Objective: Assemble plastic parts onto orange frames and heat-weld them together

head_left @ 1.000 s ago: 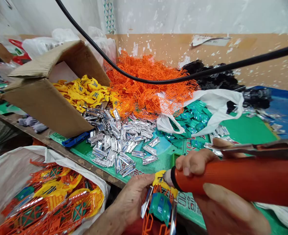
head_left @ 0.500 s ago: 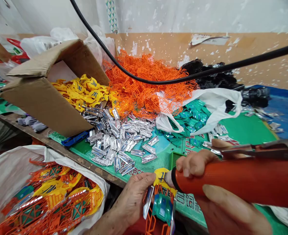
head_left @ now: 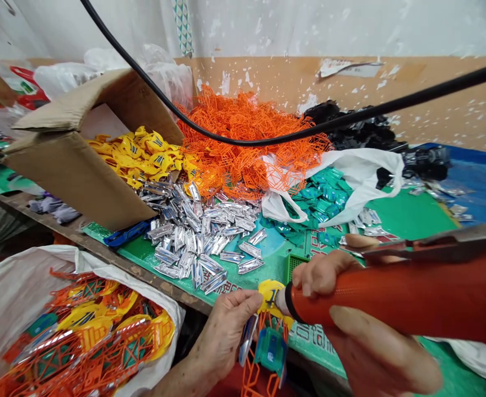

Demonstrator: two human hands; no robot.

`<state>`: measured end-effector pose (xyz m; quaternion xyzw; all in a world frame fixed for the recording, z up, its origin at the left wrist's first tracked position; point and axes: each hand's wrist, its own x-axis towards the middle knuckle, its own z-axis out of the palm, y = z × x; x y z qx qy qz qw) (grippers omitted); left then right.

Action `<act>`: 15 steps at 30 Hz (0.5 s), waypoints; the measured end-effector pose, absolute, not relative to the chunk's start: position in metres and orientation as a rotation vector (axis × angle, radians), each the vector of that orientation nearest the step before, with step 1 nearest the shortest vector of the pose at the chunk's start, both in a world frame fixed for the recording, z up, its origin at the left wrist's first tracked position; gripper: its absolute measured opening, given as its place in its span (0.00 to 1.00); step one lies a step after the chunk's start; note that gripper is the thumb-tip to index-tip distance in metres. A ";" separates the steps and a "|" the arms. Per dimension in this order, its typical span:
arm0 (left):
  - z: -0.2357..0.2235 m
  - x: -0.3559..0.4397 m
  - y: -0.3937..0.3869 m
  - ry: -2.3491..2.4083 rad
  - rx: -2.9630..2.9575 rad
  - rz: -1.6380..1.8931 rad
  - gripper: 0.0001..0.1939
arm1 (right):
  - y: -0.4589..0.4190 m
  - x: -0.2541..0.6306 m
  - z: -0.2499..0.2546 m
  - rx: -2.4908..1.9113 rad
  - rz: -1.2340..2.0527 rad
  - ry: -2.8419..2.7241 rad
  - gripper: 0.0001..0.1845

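My left hand [head_left: 222, 336] pinches a small toy assembly [head_left: 268, 336] at the table's front edge; it has an orange lattice frame, a yellow top piece, a teal panel and silver strips. My right hand [head_left: 350, 325] is wrapped around an orange powered screwdriver [head_left: 395, 298]. Its tip presses on the yellow piece [head_left: 270, 292] of the assembly. A black cable [head_left: 268, 138] loops from the tool across the view.
On the green table [head_left: 408, 215] lie silver strips [head_left: 201, 231], an orange frame heap [head_left: 243, 138], yellow pieces [head_left: 144, 154] spilling from a tipped cardboard box [head_left: 73, 160], and teal parts [head_left: 321, 196] in a white bag. A sack [head_left: 15, 292] of finished assemblies sits lower left.
The assembly and screwdriver tip stay together and shift slightly upward and left. The cable loop has swung a little. Both hands keep their grip.
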<state>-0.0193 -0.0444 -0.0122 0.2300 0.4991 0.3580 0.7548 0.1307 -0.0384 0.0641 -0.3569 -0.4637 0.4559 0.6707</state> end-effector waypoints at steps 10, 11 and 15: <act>-0.012 -0.015 -0.054 1.080 0.597 0.805 0.21 | -0.044 0.127 0.064 -0.835 0.951 -1.139 0.25; -0.011 -0.015 -0.054 1.080 0.596 0.810 0.21 | -0.045 0.127 0.062 -0.847 0.938 -1.151 0.25; -0.009 -0.014 -0.056 1.100 0.573 0.842 0.22 | -0.048 0.124 0.057 -0.894 0.921 -1.168 0.19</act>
